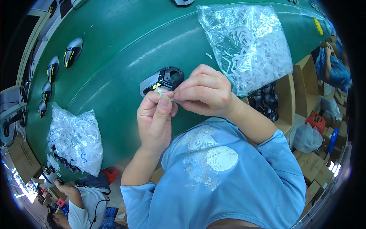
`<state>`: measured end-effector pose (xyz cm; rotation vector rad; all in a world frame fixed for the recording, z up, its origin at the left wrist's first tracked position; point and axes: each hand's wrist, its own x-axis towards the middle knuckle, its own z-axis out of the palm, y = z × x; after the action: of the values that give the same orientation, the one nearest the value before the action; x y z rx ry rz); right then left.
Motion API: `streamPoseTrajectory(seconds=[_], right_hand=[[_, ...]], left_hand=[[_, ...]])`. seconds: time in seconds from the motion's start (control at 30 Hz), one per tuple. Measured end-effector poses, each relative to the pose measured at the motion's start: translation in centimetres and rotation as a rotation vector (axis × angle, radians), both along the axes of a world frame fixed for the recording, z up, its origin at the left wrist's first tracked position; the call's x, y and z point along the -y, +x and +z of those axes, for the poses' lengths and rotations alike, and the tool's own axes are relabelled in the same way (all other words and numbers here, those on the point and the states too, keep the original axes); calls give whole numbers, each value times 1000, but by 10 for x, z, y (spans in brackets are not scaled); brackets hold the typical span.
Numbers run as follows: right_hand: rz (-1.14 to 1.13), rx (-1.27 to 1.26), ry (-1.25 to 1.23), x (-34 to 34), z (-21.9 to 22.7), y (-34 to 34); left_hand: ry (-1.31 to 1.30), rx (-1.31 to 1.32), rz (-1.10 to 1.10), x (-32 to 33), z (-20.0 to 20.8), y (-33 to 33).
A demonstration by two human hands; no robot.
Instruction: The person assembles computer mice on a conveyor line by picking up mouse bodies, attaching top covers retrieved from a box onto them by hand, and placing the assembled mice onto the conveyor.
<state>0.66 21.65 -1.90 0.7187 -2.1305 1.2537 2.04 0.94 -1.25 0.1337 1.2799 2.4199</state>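
Both my hands meet in front of a grey-and-black computer mouse shell (150,83) with yellow accents and a round opening, lying on the green table (126,95). My left hand (154,116) is closed, pinching a small translucent white plastic piece (160,91) between thumb and forefinger. The fingers of my right hand (207,91) are closed too, their tips at the other end of that piece. Part of the piece is hidden by the fingertips. Whether either hand touches the shell I cannot tell.
A clear bag (255,45) of white plastic parts lies at the far right, another bag (78,139) at the left. Several mouse shells (73,52) line the left side. A cardboard box (284,99) with dark shells stands at the right. A co-worker (85,202) is at lower left.
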Motion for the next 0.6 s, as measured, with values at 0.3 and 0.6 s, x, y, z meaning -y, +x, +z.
streamPoseTrajectory(seconds=[0.3,0.6], right_hand=[[-36,246,147,-18,-33,-2],[-38,213,204,-5,-35,-2]], left_hand=[[-1229,-1190,53,17,-21,-54],[-1205,-1094,1,14,-50,-53]])
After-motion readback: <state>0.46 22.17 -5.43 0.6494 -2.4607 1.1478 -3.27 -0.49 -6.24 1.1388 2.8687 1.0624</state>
